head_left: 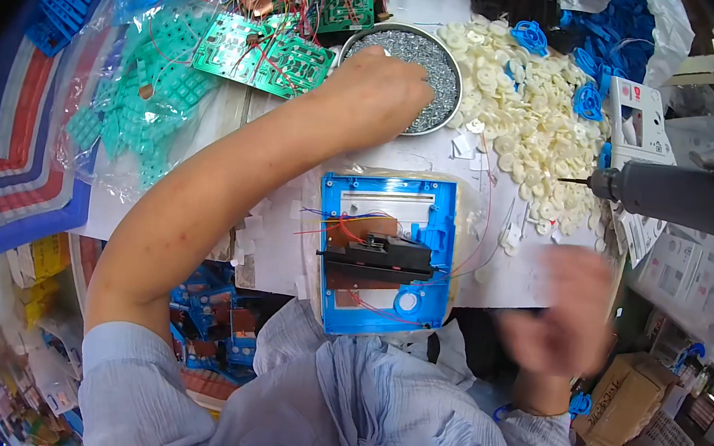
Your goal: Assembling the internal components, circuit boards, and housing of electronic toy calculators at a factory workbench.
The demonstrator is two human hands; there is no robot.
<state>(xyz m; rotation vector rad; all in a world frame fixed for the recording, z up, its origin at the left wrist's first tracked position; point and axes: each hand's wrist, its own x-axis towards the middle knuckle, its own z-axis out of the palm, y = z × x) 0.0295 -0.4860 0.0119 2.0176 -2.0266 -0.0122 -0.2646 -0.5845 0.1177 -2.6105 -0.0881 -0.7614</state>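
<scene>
My left hand reaches down into a round metal tin of small silvery screws. Its fingers are curled together and their tips are hidden, so what they pinch is out of sight. Blurred by motion, my right hand hovers near the front right edge of the table. Between my hands, at the table's front edge, a blue plastic casing lies with its inside up. Across it sits a black mechanism, with thin coloured wires and brown boards beside it.
Cream plastic discs are heaped right of the tin, with blue parts among them. A grey power screwdriver juts in from the right. Green circuit boards and bagged teal keypads lie left. A cardboard box stands lower right.
</scene>
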